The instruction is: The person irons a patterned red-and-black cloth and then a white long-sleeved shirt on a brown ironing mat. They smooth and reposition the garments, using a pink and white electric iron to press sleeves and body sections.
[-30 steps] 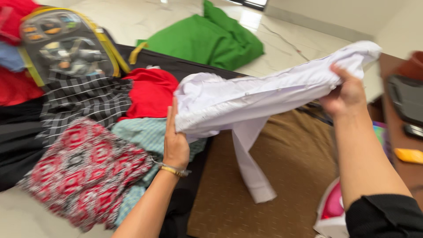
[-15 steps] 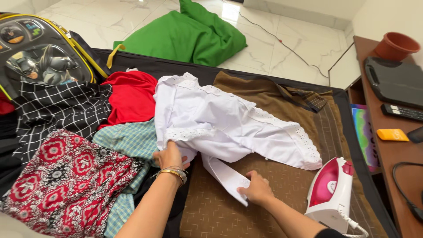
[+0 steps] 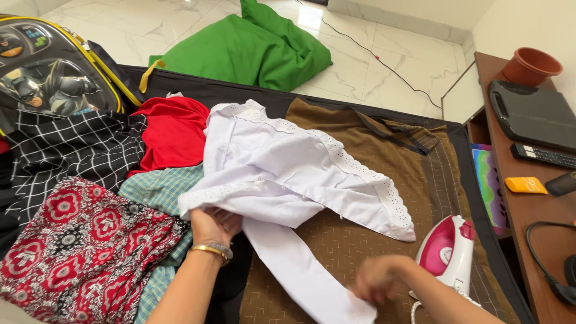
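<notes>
Two bare forearms enter from the near edge. The left hand point(image 3: 215, 225) wears thin gold metal bangles point(image 3: 211, 250) at the wrist; the right hand point(image 3: 377, 279) is blurred, unadorned.

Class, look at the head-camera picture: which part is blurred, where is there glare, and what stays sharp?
Head view: the right hand is smeared by motion blur at the white sleeve's end; the left hand and the white garment are sharp; bright daylight glares off the marble floor at the top; shadows are soft, the pink iron crisp.
</notes>
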